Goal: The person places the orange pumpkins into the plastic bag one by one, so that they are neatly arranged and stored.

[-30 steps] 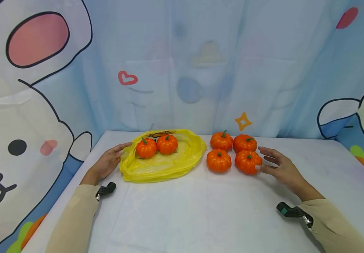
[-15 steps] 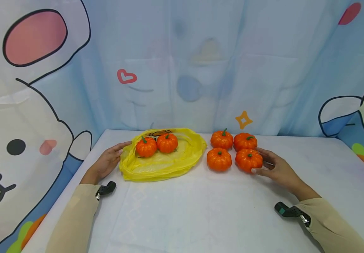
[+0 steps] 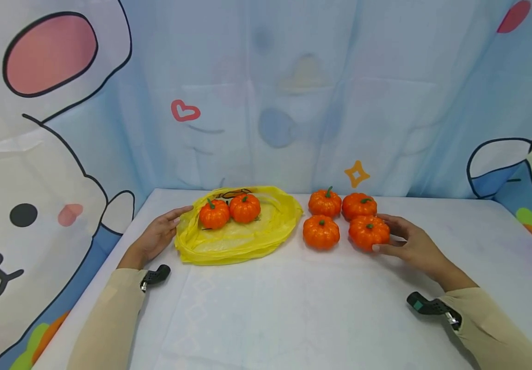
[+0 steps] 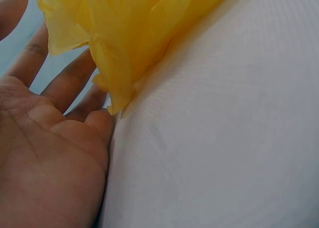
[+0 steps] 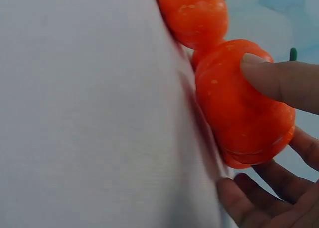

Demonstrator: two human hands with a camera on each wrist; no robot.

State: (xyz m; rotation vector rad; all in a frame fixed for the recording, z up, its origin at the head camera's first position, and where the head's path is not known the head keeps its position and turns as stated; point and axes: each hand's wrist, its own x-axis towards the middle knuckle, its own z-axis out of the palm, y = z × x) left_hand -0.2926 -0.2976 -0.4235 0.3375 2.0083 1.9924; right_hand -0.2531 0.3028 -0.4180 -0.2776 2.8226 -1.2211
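All six pumpkins (image 3: pixel 368 233): head view only.

The beige-sleeved left forearm (image 3: pixel 104 324) rises from the bottom edge at lower left, slanting up to the left hand (image 3: pixel 154 239) left of centre, its fingers (image 3: pixel 176 214) extended toward the upper right. In the left wrist view the palm (image 4: pixel 50 153) occupies the lower left, fingers loosely straight and slightly spread. The right forearm (image 3: pixel 490 326), likewise sleeved, enters at lower right; the right hand (image 3: pixel 416 249) reaches toward the upper left, gripping, its thumb (image 5: pixel 289 83) set opposite the curved fingers at lower right in the right wrist view.
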